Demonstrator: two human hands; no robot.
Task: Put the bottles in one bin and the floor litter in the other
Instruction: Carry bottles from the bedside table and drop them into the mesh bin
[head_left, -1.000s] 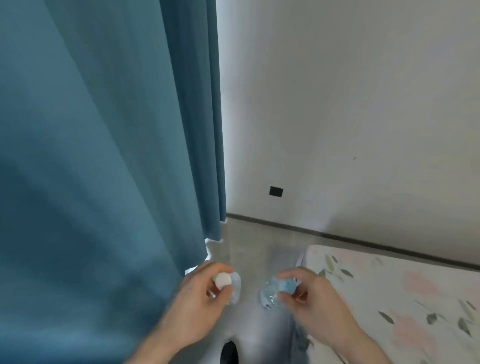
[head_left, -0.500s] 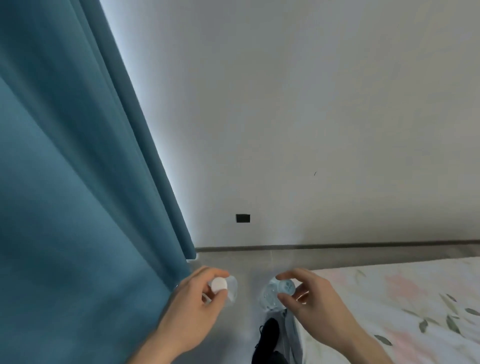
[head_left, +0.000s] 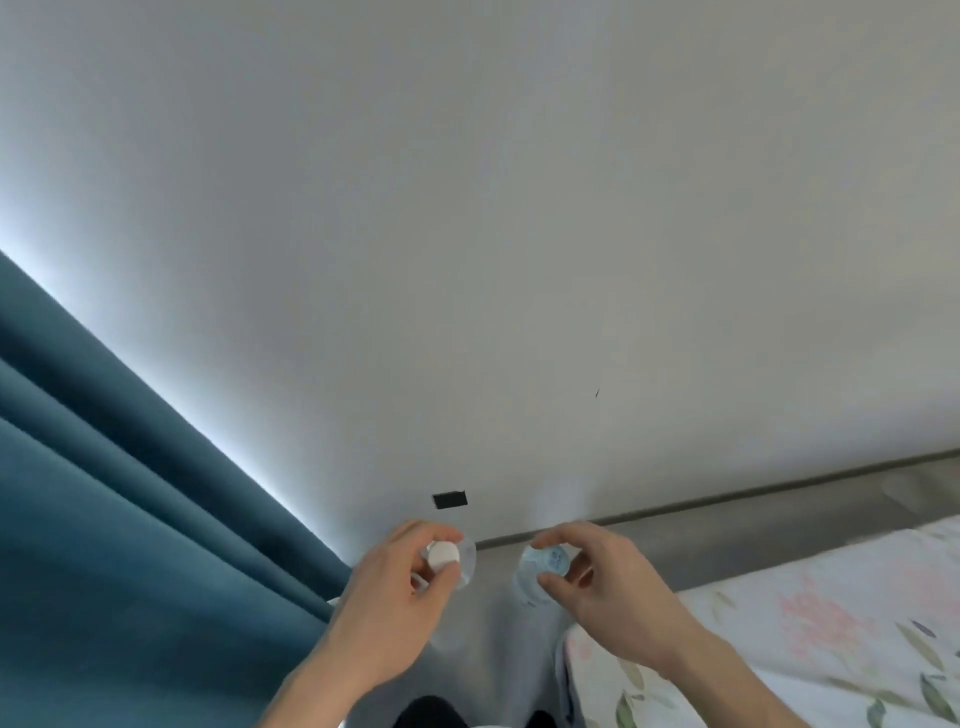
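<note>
Two clear plastic bottles are held out in front of the body, low in the view at about 6 o'clock, seen from their cap ends. The white-capped bottle is gripped by the left hand, whose fingers and thumb are curled round its neck just under the cap. The blue-capped bottle is pinched at its top by the right hand, thumb below and fingertips above the cap, the other fingers loosely bent. The two bottles are kept apart, the blue-capped one at 3 o'clock of the white-capped one, with a strip of grey floor seen between them.

At 4 o'clock of the right hand a bed with a flower-and-leaf printed cover is seen, its corner lying just under the right forearm. At 9 o'clock of the left hand a teal curtain is hung, filling the lower left of the view, with a bright line of light along its edge. Behind the hands, at 12 o'clock, a pale wall is seen, edged below by a dark skirting. A small black rectangle is set low in the wall just above the left hand. Dark shapes at the bottom edge between the forearms cannot be made out.
</note>
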